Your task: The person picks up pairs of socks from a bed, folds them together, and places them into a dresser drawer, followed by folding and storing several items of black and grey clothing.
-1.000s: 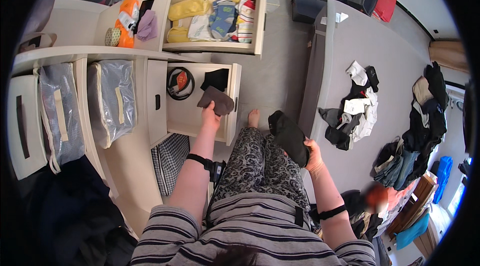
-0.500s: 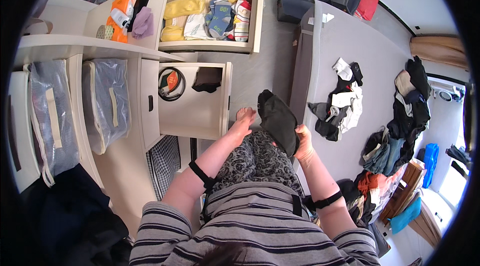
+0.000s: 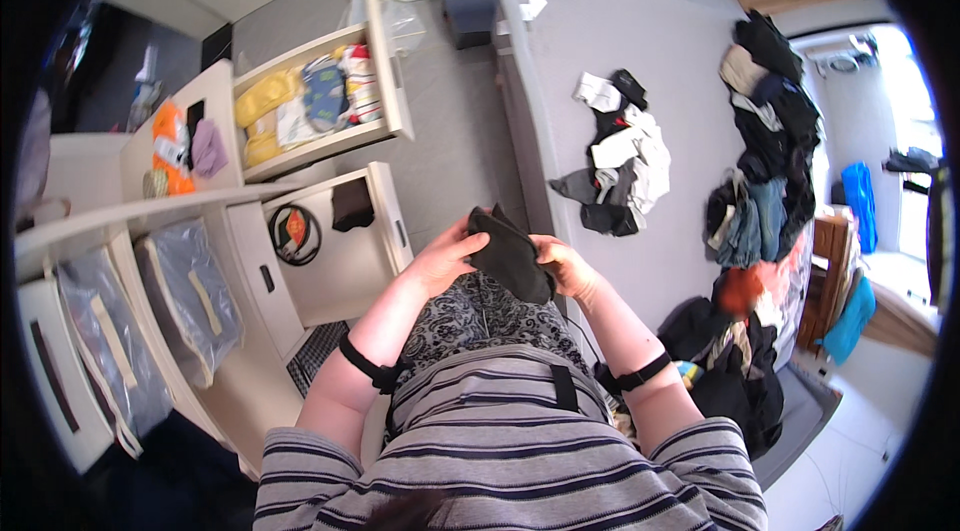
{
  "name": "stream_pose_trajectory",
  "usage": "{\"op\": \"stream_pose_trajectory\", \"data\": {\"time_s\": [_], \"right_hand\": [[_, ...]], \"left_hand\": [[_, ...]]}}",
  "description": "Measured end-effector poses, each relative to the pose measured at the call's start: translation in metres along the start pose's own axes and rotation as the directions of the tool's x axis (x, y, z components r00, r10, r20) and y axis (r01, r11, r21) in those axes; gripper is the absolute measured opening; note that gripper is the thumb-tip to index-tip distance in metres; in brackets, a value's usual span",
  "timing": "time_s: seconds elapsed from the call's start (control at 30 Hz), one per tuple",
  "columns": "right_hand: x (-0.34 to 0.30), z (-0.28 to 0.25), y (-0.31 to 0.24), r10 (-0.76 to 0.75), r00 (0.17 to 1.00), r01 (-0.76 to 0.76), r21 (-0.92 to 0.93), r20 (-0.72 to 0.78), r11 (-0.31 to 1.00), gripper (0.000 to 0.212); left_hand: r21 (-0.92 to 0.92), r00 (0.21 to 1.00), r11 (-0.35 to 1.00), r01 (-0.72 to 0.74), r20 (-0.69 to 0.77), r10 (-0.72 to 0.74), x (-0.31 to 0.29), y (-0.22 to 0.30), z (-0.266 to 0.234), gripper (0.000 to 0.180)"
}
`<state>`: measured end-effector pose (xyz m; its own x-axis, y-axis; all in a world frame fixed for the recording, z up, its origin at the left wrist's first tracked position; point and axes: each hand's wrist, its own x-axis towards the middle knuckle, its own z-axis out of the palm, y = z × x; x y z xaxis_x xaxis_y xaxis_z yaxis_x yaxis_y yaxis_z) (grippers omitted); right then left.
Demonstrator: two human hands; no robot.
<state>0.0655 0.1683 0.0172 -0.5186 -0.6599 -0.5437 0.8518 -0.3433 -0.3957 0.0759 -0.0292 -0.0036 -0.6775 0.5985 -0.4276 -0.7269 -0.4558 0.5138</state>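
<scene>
A dark, near-black folded cloth garment point(image 3: 505, 256) is held up between my two hands, over my patterned trousers. Its upper end splits into two points; what kind of garment it is, I cannot tell. My left hand point(image 3: 442, 261) grips its left side with the thumb on top. On the other side my right hand point(image 3: 568, 267) pinches the edge between thumb and fingers. Left of my hands stands an open drawer point(image 3: 335, 299) holding a coiled black belt point(image 3: 293, 235) and a dark brown folded cloth point(image 3: 352, 206).
Beyond it, another open drawer point(image 3: 392, 81) holds yellow, white and blue patterned clothes. To the right is a grey bed point(image 3: 670, 41) bearing a black-and-white clothes pile point(image 3: 635, 156) and a longer heap of dark clothes point(image 3: 770, 131). Clear storage bags point(image 3: 190, 296) fill the left shelves.
My left hand has come up from beside my knee and now grips the garment too. The garment is more bunched and has moved slightly left. My view has shifted.
</scene>
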Motion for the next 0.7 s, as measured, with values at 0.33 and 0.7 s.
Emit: {"op": "stream_pose_trajectory", "data": {"time_s": [0.33, 0.7], "right_hand": [[0.008, -0.005, 0.039, -0.094, 0.995, 0.094, 0.003, -0.038, 0.996, 0.033], [0.010, -0.072, 0.072, -0.228, 0.806, -0.133, -0.543, -0.546, 0.829, 0.026]], "left_hand": [[-0.304, 0.963, 0.937, 0.173, -0.148, -0.226, -0.005, -0.002, -0.009, 0.028], [0.578, 0.904, 0.813, 0.075, -0.383, 0.189, -0.001, -0.027, -0.033, 0.022]]}}
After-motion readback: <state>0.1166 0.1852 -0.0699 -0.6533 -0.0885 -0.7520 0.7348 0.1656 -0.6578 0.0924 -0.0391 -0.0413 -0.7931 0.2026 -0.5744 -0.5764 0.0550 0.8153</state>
